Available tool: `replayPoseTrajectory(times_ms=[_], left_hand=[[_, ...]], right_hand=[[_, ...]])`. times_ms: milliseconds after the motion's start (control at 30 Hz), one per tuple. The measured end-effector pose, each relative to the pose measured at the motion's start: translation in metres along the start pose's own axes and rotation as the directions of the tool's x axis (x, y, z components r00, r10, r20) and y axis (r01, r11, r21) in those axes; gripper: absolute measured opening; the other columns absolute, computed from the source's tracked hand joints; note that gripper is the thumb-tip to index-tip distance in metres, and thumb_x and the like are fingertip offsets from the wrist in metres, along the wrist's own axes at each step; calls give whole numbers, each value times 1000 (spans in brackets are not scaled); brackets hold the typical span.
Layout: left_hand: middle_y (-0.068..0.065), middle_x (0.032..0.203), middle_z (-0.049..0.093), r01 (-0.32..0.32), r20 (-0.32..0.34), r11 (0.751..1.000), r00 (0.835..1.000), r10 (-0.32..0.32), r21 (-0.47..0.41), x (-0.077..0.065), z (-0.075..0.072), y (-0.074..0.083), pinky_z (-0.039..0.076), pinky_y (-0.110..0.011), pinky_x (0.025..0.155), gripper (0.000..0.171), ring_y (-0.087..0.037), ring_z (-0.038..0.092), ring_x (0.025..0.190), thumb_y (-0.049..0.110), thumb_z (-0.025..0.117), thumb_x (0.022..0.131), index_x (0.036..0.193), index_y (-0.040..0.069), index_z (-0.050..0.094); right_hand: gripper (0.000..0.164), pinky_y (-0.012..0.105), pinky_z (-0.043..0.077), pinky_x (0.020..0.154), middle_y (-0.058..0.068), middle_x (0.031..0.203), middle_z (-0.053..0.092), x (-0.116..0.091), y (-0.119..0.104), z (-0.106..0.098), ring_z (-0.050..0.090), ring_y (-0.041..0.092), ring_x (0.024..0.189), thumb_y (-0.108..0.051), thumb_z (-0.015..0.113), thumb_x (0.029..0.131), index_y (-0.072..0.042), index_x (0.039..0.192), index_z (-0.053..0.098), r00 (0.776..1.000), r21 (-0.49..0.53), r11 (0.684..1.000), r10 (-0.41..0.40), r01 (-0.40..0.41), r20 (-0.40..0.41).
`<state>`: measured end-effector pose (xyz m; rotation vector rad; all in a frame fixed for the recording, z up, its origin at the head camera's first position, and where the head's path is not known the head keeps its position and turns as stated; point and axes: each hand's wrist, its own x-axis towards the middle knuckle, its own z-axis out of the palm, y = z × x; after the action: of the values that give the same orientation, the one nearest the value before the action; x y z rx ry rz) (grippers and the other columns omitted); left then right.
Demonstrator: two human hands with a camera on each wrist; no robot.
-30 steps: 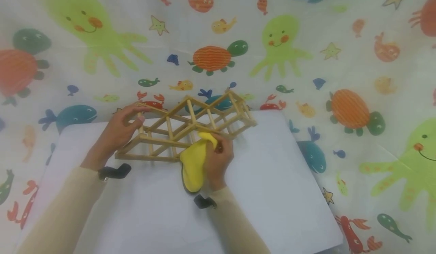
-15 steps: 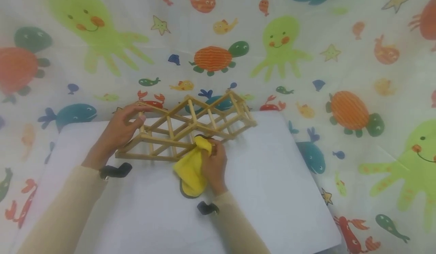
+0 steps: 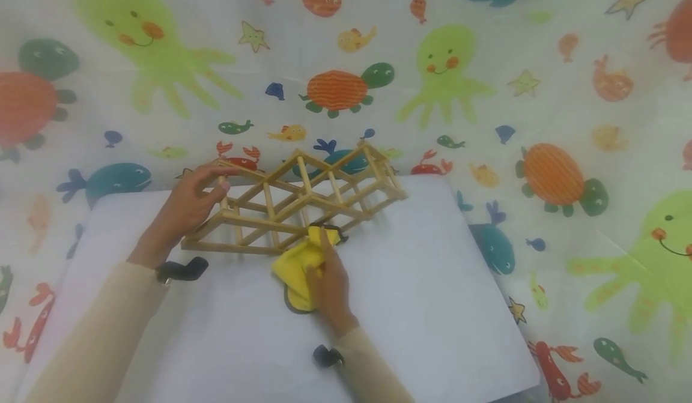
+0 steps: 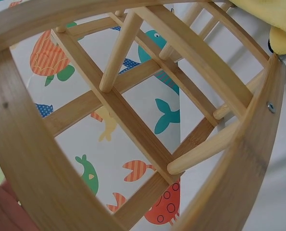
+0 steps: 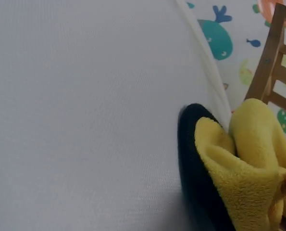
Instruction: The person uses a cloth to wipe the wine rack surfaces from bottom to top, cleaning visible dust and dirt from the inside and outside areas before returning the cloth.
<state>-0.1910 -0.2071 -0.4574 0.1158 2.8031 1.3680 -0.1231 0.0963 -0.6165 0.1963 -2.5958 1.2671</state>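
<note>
A wooden lattice rack, made of crossed slats joined by round dowels, stands across the back of the white table. My left hand grips its left end, thumb near an end dowel. In the left wrist view the slats fill most of the picture, and a bit of that hand shows at the lower left. My right hand holds a bunched yellow cloth with a dark edge against the rack's lower front, near the middle. Folds of the cloth hide most of the fingers in the right wrist view.
The white tabletop extends in front of the rack and to its right. Behind it hangs a white curtain printed with sea animals, close to the rack's back. Dark straps with small black devices sit on both wrists.
My right hand has drawn the cloth down and slightly left along the rack's front, and its index finger now lies straighter over the cloth. My left hand and the rack stay put.
</note>
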Motion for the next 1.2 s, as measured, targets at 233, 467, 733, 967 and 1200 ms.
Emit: replayPoseTrajectory(times_ms=[233,467,733,967,1200], left_hand=[[-8,173,37,-12,7,1000,1000,12,-17,-1,1,-2,22,-77,123,51,-41,21,164,49,50,111,154,22,55],[-8,174,35,17,3,1000,1000,-17,-9,-2,-3,-4,20,-78,123,51,-42,19,164,49,49,111,154,23,54],[-11,171,40,-36,1,999,999,36,-37,3,3,-9,19,-77,124,46,-42,22,164,41,52,112,151,19,57],[-11,177,27,-56,-18,998,998,55,-28,1,-1,-7,17,-78,124,45,-44,17,165,40,53,112,152,19,57],[-12,179,20,-133,-53,990,990,131,-49,4,2,-7,11,-78,125,45,-46,13,165,33,53,112,152,13,56]], right_hand=[[94,44,60,82,13,119,70,1,10,7,68,29,102,-25,80,87,-36,167,32,989,-134,989,-37,56,142],[80,44,54,108,3,142,69,-1,19,13,67,25,126,-21,84,84,-28,157,52,959,-68,993,-73,95,274],[55,29,59,92,-1,123,78,7,10,-16,71,15,106,1,80,73,-21,124,75,976,130,987,-118,96,180],[62,28,55,72,2,118,74,30,-12,-72,64,16,90,7,76,72,-19,128,71,976,253,943,-217,215,-18],[55,28,51,68,14,113,73,51,-46,-122,60,17,89,11,77,74,-6,125,71,958,239,939,-200,247,-204]])
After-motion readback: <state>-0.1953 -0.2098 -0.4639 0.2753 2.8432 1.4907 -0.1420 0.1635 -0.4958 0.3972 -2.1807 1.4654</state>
